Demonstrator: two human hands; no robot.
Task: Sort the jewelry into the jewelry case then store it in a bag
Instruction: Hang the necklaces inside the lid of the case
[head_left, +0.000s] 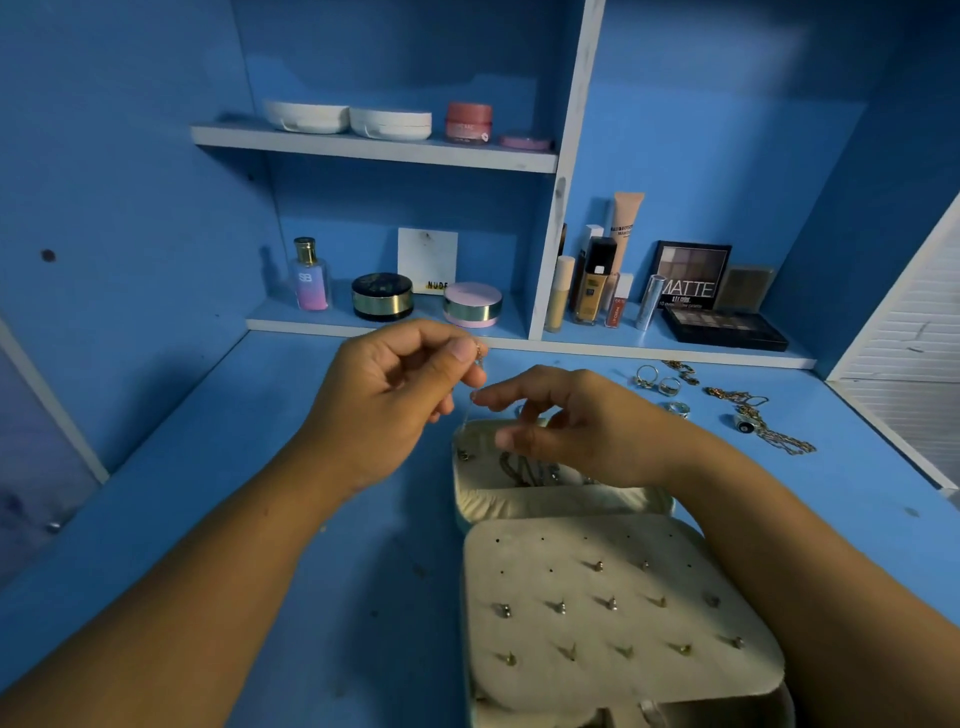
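An open cream jewelry case (519, 506) lies on the blue desk. Its near flap (618, 608) is studded with several earrings, and chains lie in its far compartment (524, 470). My left hand (395, 395) pinches the top of a thin necklace (478, 364) between thumb and forefinger above the case. My right hand (566, 421) pinches the same fine chain lower down, just over the far compartment. Loose rings (660, 384) and gold chains (763, 421) lie on the desk to the right.
The desk (311, 519) sits inside a blue shelf unit. Perfume, compacts and jars stand on the back shelf (384, 325), with foundation bottles and eyeshadow palettes (722, 325) on the right. A white slatted panel (914, 364) borders the right edge.
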